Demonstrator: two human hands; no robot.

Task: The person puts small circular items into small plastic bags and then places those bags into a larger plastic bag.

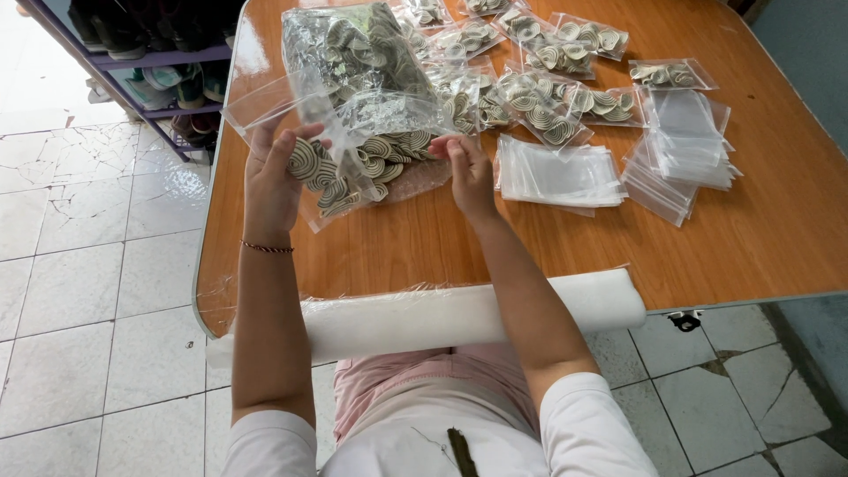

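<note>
We pinch a clear bag (371, 172) of spiral pieces between left hand (276, 181) and right hand (468, 172), its length running across the table (530, 247) edge; our fingers hide its corners.

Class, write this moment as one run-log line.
left hand: grips clear plastic bag of striped woven hearts | right hand: pinches bag's edge | near: stack of empty clear bags on wooden table

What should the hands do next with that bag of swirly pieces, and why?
Probably press the bag's open mouth shut. The left hand and right hand hold the clear bag already full of swirly pieces, and filled bags like it lie on the table.
</note>
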